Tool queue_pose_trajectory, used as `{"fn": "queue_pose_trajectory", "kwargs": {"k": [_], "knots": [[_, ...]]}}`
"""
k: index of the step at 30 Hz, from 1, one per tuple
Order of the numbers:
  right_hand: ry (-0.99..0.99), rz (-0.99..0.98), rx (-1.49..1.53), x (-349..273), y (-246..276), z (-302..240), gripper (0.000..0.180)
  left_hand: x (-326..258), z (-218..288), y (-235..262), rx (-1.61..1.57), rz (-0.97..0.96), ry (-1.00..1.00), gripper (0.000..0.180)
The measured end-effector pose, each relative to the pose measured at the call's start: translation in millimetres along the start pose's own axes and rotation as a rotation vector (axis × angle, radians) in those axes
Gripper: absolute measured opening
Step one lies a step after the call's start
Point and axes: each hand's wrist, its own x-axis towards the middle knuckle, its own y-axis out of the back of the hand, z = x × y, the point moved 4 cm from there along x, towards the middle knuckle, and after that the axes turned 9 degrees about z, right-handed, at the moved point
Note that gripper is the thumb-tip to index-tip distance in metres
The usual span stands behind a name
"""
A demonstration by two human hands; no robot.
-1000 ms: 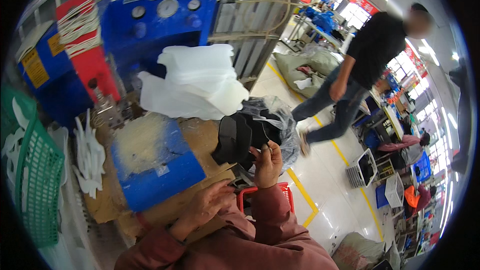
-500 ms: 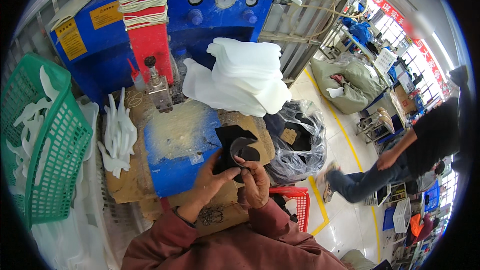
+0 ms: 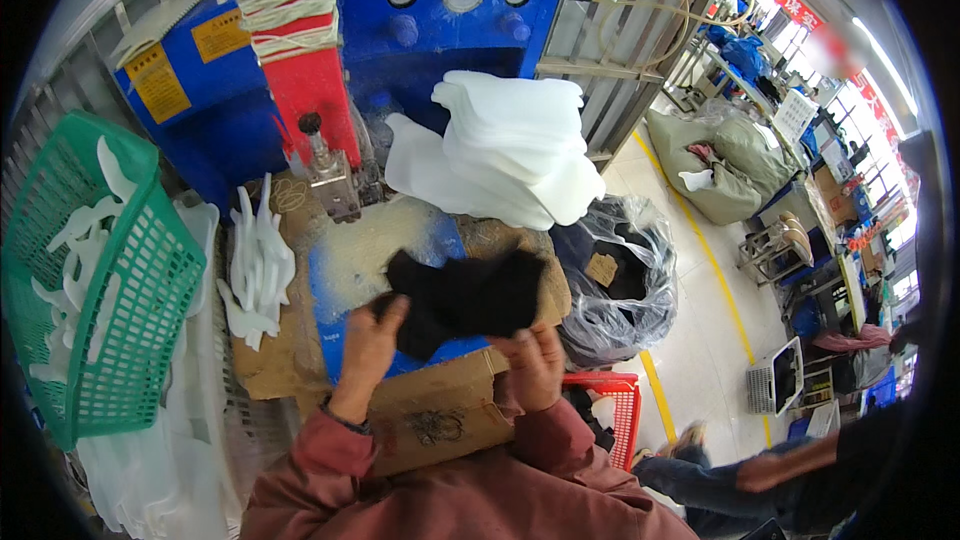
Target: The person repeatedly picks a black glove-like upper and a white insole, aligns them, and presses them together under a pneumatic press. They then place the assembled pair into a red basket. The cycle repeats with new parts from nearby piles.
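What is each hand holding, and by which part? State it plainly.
Both hands, left hand and right hand, hold one black fabric piece by its lower edge.

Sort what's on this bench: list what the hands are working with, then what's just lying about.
In hand: black fabric piece, held by left hand and right hand, over the blue pad.

Lying about: green basket, white foam stack, plastic bag, red crate.

At the centre of the frame both hands hold a black fabric piece (image 3: 470,298) over a blue pad (image 3: 345,270): left hand (image 3: 368,345) at its left edge, right hand (image 3: 535,365) below. A green basket (image 3: 120,320) stands at left, white foam sheets (image 3: 510,155) above.
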Motion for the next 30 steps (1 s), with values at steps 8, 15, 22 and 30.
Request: {"fn": "queue_pose_trajectory", "kwargs": {"k": [8, 15, 22, 30], "knots": [[-0.429, -0.461, -0.343, -36, -18, -52, 0.027, -19, 62, 12, 0.187, -0.048, -0.399, 0.030], [-0.274, -0.361, -0.118, -31, -79, -37, 0.054, -48, 83, -11, 0.357, -0.171, -0.676, 0.039], [-0.078, -0.514, -0.021, -15, -76, 4, 0.050, -62, 87, -6, 0.347, -0.357, -0.645, 0.033], [-0.447, -0.422, -0.178, -8, -50, 49, 0.068, -54, 76, 1, 0.310, -0.544, -0.691, 0.023]]}}
